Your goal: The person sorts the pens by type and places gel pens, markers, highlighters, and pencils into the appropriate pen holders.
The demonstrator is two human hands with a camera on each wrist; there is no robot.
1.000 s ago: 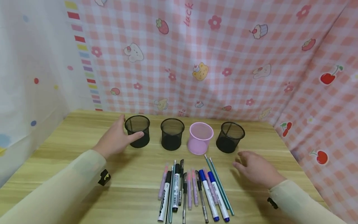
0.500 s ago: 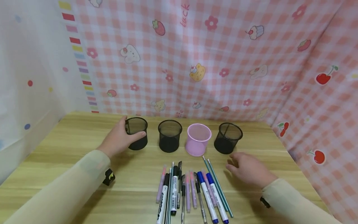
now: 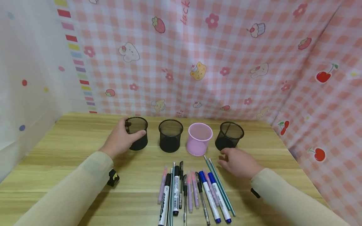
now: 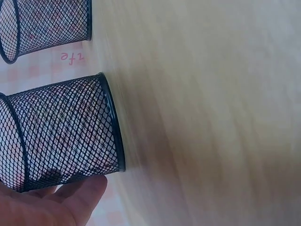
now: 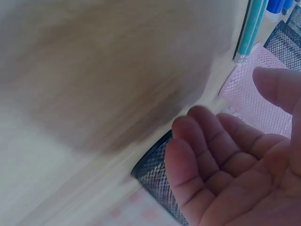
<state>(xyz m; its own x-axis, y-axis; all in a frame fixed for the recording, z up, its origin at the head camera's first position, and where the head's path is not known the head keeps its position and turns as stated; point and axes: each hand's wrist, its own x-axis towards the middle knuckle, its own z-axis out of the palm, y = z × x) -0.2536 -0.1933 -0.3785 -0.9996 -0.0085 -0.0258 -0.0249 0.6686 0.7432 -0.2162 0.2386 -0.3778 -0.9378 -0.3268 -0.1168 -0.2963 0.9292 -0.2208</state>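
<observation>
In the head view, my left hand (image 3: 118, 138) holds the leftmost black mesh pen cup (image 3: 141, 142) from its left side, thumb across the front and fingers behind. The left wrist view shows fingers against the cup's mesh wall (image 4: 68, 132). My right hand (image 3: 240, 162) hovers in front of the rightmost black mesh cup (image 3: 226, 140), its fingers loosely bent and holding nothing. Between these stand another black mesh cup (image 3: 170, 141) and a pink mesh cup (image 3: 197, 145). All of the cups stand upright.
Pens lie in a loose row in front of the cups on the wooden table (image 3: 135, 188): black-capped markers (image 3: 176, 190), blue-capped markers (image 3: 210, 196), pink highlighters (image 3: 189, 193), gel pens and green pencils (image 3: 222, 185). A checked cloth (image 3: 181, 56) hangs behind.
My right hand has moved left, closer to the rightmost black cup and the pencils. My left hand stays at the leftmost cup. The head view has shifted slightly.
</observation>
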